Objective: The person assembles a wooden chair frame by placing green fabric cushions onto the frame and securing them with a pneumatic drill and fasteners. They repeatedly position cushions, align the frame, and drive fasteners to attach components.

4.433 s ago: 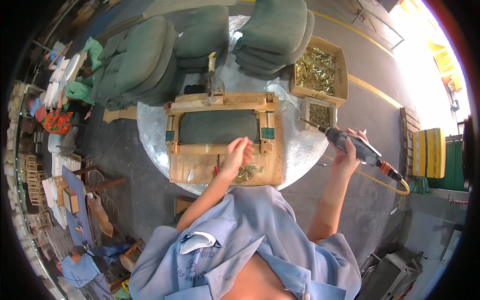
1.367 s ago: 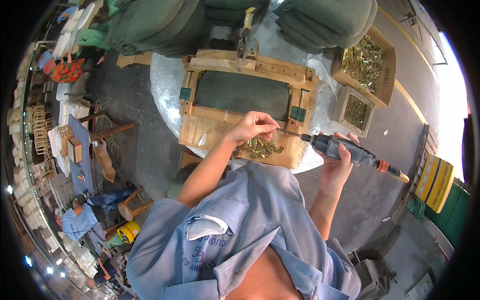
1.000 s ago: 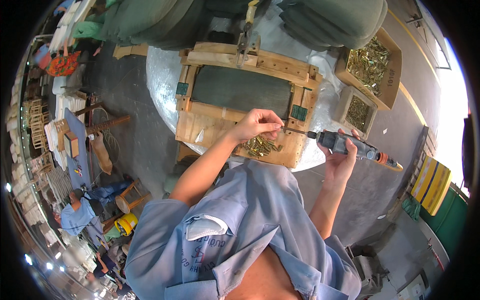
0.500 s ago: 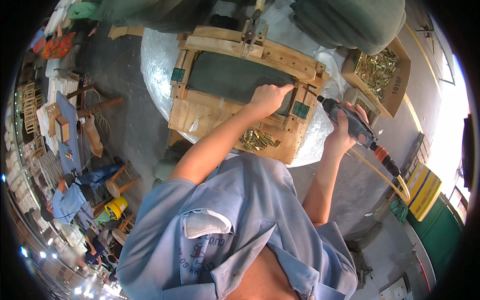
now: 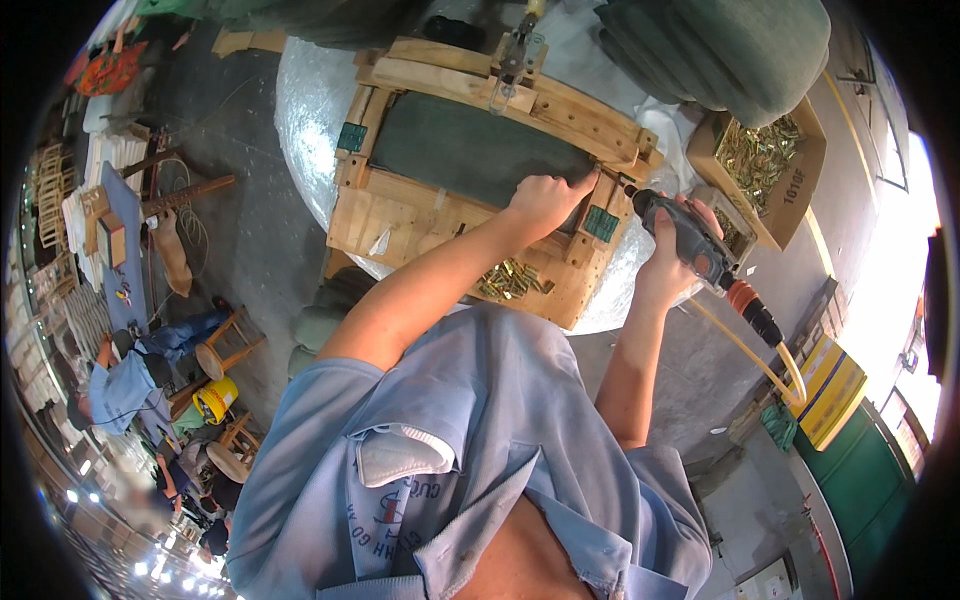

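My right hand grips a grey and black power driver with an orange collar and a yellow hose at its rear. Its bit points left at the right side of a wooden frame. A dark green panel lies inside that frame. At the panel's right end is my left hand, fingers curled and one fingertip pressed at the corner near the bit. Whatever it pinches there is too small to see. Brass-coloured metal pieces lie in a pile on the board below my left wrist.
A metal toggle clamp stands at the frame's far edge. Right of it, a cardboard box holds many brass-coloured pieces. Dark green cushions sit at the far side. On the left are wooden stools and a person in blue.
The driver and my right hand have moved a little left, bringing the bit closer to the frame's corner. My left fingertip has shifted slightly right. The view has tilted slightly.
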Demonstrator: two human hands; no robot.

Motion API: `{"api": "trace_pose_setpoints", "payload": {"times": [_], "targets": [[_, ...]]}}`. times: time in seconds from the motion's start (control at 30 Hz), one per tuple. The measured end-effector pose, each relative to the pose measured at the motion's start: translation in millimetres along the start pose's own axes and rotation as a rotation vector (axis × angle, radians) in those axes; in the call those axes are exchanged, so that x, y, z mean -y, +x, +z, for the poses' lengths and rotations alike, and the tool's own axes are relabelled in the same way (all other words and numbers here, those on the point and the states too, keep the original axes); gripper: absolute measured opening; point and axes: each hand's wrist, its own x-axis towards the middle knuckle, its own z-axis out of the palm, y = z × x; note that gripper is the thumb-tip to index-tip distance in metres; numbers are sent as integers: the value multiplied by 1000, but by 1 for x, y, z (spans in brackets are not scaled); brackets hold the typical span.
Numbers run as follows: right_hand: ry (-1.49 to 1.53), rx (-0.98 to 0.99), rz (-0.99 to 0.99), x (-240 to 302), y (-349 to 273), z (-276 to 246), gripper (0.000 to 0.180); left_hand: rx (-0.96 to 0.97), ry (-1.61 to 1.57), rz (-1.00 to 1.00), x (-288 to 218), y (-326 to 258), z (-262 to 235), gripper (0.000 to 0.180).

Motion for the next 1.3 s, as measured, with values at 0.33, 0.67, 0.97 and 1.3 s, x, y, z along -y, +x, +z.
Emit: {"api": "trace_pose_setpoints", "payload": {"times": [0.33, 0.67, 0.97, 1.3], "targets": [[-88, 29, -44, 6, -5, 5, 51, -45, 73, 23, -4, 4, 12, 62], [-71, 18, -36, 0, -6, 14, 53, -111, 89, 16, -6, 6, 27, 56], [-135, 3, -78, 0, -8, 20, 52, -103, 67, 23, -5, 6, 24, 54], [-132, -28, -67, 2, -7, 24, 50, -77, 77, 16, -5, 7, 23, 56]]}}
